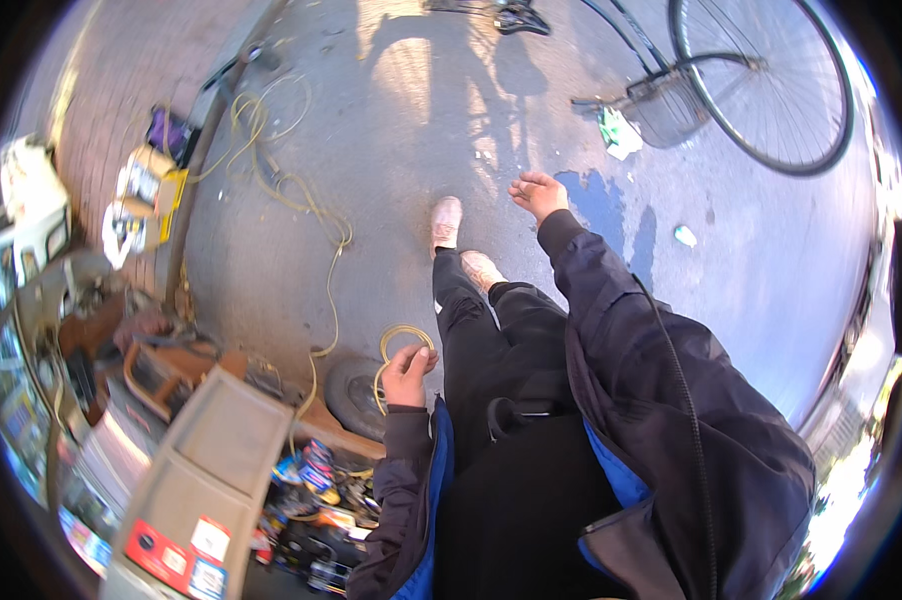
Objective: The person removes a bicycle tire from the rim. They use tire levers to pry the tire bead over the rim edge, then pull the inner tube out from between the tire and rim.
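My left hand [408,377] is closed near my left hip, with a loop of thin yellow hose [395,333] in its fingers. More of this hose snakes over the pavement in loose curves to the far left. My right hand [539,196] is held out ahead, away from the hose, its fingers loosely bent and apart. I see nothing in it.
A bicycle wheel [761,80] and stand are at the far right, beside crumpled green-white litter [621,133]. A tyre [356,397] lies by my left hand. Close left stands a grey cabinet [221,440] with tool clutter [316,500]. Cardboard boxes [149,190] sit farther off.
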`<state>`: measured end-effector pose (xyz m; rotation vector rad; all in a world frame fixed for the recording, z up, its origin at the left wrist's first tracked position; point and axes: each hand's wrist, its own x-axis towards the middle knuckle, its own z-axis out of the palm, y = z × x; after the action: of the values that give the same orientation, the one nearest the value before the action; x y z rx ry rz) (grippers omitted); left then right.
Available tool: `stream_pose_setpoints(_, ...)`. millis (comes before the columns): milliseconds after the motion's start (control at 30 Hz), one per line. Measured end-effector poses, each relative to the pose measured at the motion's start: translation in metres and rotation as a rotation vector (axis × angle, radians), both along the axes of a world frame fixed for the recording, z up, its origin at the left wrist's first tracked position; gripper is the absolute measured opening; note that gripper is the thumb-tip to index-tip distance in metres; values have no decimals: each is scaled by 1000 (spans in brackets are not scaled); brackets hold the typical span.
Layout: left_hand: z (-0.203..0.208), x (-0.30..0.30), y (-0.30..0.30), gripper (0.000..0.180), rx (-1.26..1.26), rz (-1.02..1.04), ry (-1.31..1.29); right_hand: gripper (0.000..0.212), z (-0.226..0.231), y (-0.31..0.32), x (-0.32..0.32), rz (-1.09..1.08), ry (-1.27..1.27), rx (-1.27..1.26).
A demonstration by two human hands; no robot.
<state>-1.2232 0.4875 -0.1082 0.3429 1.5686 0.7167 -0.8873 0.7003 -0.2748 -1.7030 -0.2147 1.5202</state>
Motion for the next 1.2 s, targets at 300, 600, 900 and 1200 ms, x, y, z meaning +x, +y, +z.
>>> stream_pose_setpoints(300,-162,50,118,22,-309,-306,-206,32,-54,-45,52,-172,-43,-249)
stream_pose_setpoints(600,-244,77,103,35,-880,89,-889,28,-225,-32,43,-310,-6,-392)
stream_pose_setpoints(900,-268,101,140,56,-865,25,-1133,26,-443,17,136,-202,-287,-31)
stream_pose_setpoints(1200,-267,109,165,62,-886,-45,-1097,45,-496,44,260,-223,-467,61)
